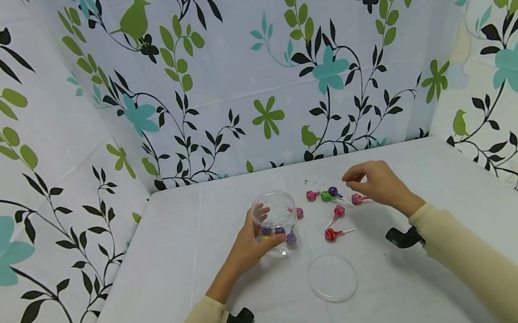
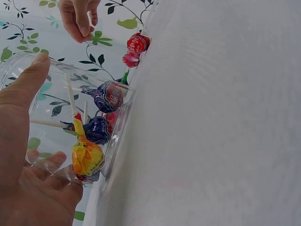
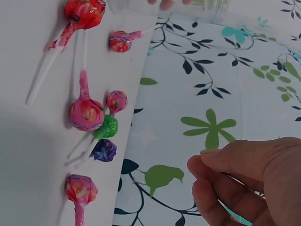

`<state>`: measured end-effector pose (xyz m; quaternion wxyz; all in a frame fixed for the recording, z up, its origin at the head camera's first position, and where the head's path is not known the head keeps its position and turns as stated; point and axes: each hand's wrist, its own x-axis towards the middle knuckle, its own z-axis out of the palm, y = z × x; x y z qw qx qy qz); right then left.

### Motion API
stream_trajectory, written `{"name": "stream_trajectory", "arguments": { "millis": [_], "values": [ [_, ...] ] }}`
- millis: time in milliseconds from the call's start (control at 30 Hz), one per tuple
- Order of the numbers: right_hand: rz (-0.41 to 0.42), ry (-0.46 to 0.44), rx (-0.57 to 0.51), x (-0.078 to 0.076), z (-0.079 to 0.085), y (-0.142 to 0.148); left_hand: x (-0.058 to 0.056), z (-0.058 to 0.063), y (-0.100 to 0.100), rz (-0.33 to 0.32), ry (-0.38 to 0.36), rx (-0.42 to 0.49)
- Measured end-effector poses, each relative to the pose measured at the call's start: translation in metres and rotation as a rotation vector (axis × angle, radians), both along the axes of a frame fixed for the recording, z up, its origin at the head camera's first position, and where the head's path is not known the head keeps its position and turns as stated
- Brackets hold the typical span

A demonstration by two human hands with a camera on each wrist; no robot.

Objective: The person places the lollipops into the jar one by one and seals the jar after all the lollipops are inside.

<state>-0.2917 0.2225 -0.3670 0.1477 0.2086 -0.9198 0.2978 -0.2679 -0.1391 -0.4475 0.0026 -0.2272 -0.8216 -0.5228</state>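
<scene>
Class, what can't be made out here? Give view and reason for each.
Rightmost pink lollipop, stick tip: behind right hand, head view; past bottom edge, right wrist view.
Count of lollipops in the jar: they overlap, left wrist view.
Print on the yellow lollipop: too blurred, left wrist view.

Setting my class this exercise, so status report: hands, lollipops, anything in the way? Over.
Left hand gripping clear jar, wrapped lollipops inside. Right hand apparently empty, near seven loose lollipops. Clear round lid off the jar; no obstruction apparent.
</scene>
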Motion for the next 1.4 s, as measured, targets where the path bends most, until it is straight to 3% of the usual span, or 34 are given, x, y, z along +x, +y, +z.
{"name": "stream_trajectory", "arguments": {
  "millis": [733, 1400],
  "values": [
    [-0.059, -0.078, 0.027, -0.011, -0.026, 0.030, 0.001, 0.002, 0.001, 0.000, -0.007, 0.000],
    [-0.049, -0.108, 0.055, -0.015, -0.039, 0.037, 0.000, 0.000, 0.000, -0.001, -0.013, 0.003]
  ]
}}
